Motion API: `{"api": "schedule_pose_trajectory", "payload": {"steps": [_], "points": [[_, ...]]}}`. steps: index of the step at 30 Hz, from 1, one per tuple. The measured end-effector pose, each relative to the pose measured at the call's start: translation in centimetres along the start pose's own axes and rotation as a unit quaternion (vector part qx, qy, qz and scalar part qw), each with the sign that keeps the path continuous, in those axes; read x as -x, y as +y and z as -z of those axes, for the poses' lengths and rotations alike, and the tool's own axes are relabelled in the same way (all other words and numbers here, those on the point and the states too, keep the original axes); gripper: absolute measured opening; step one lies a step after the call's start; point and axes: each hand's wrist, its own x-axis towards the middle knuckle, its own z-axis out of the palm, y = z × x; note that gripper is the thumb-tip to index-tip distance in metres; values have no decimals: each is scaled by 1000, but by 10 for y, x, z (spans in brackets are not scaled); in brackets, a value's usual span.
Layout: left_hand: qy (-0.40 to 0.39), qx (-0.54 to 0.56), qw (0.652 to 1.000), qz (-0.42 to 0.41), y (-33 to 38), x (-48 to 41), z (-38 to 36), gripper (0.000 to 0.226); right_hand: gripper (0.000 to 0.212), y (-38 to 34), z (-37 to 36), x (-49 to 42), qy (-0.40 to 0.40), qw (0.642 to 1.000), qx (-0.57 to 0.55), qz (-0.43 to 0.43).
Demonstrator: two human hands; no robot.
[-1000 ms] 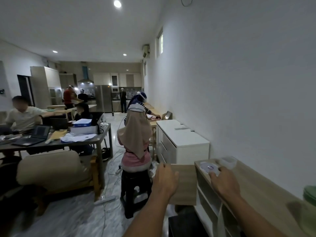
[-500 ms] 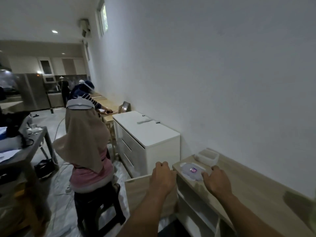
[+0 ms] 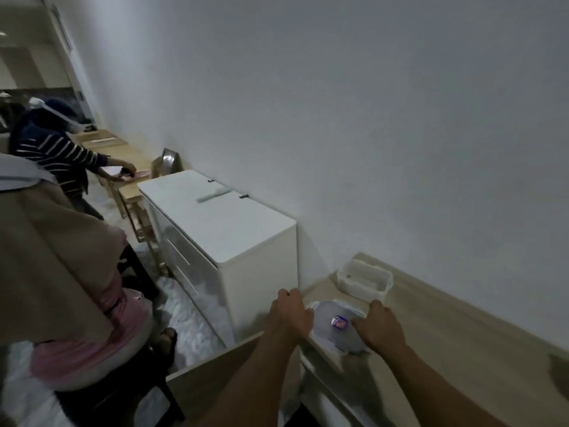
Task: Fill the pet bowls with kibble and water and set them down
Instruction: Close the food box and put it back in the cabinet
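the container sits at the near left corner of the shelf, just in front of the open tub. the left hand is curled on its left edge and the right hand is clamped on its right. pulled unevenly or with a loose lid, it could tip off that corner and spill. half a second ago the left hand gripped the door panel, and now both hands close on the container.
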Motion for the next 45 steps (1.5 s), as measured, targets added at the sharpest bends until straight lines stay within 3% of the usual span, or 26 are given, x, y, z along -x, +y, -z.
{"api": "schedule_pose_trajectory", "payload": {"steps": [11, 14, 16, 19, 23, 29, 34, 39, 41, 45], "points": [[-164, -72, 979, -94, -10, -110, -32, 60, 71, 0, -28, -51, -58, 990, 1, -129], [-195, -79, 971, -114, -15, -129, -41, 54, 84, -4, -38, -53, -59, 987, 2, -150], [-210, -84, 966, -123, -19, -135, -48, 52, 81, -5, -44, -51, -54, 985, 32, -161], [-226, -100, 957, -150, -22, -140, -60, 59, 67, 2, -56, -54, -51, 982, 51, -175], [-217, -114, 955, -167, -28, -147, -72, 68, 69, -7, -52, -49, -63, 976, 69, -199], [-216, -112, 957, -159, -29, -157, -75, 72, 91, -21, -39, -51, -59, 972, 45, -225], [-222, -96, 961, -131, -24, -166, -81, 75, 89, -16, -40, -54, -60, 972, 53, -221], [-223, -60, 968, -94, -26, -169, -84, 86, 120, -5, -49, -62, -87, 970, 67, -218], [-224, -30, 971, -72, -28, -168, -87, 82, 112, -7, -45, -58, -85, 970, 63, -219], [-218, 46, 974, -30, -28, -167, -87, 52, 80, -6, -39, -54, -74, 975, -6, -210]]}}
